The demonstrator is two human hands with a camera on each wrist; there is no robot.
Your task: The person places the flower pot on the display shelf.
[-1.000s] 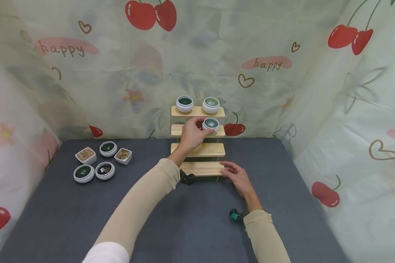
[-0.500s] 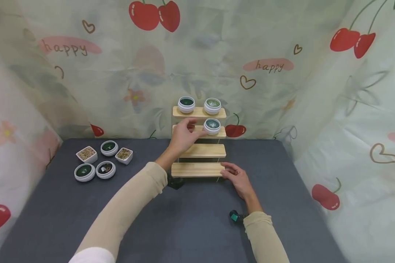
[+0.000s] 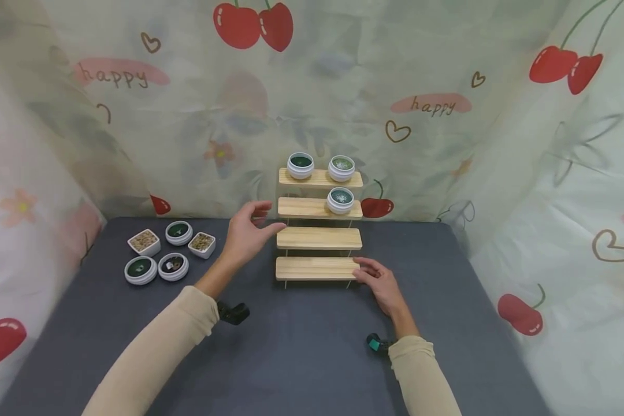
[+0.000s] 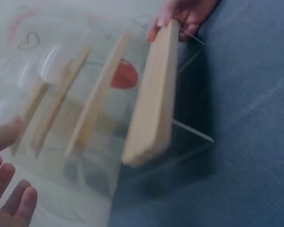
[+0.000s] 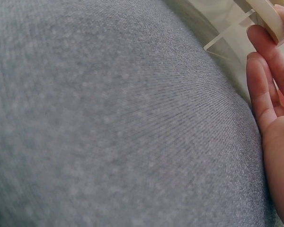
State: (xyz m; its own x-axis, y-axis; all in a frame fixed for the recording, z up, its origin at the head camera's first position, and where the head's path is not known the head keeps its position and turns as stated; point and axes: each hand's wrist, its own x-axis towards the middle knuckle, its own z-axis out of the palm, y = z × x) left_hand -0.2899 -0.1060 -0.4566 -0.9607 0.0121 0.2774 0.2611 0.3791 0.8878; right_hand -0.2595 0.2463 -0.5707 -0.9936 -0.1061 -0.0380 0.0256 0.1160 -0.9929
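A tiered wooden display stand (image 3: 319, 238) stands mid-table. Its top board holds a white bowl with dark green contents (image 3: 300, 166) and another with pale green contents (image 3: 341, 168). A bowl with blue-green contents (image 3: 340, 200) sits at the right of the second board. My left hand (image 3: 248, 234) hovers left of the stand, holding nothing, with thumb and fingers apart; the left wrist view, blurred, shows its fingers (image 4: 26, 203) away from the boards. At the right end of the lowest board (image 4: 151, 104), my right hand (image 3: 382, 284) pinches the wood between thumb and fingers.
On the left of the dark cloth-covered table (image 3: 312, 346) is a group of small dishes: round bowls (image 3: 140, 270) with dark contents and square dishes (image 3: 144, 242) with grainy contents. A printed curtain (image 3: 187, 127) hangs behind and along both sides.
My left hand has let go of the bowl with blue-green contents on the second board and moved left and down, away from the stand. My right hand has stayed at the lowest board.
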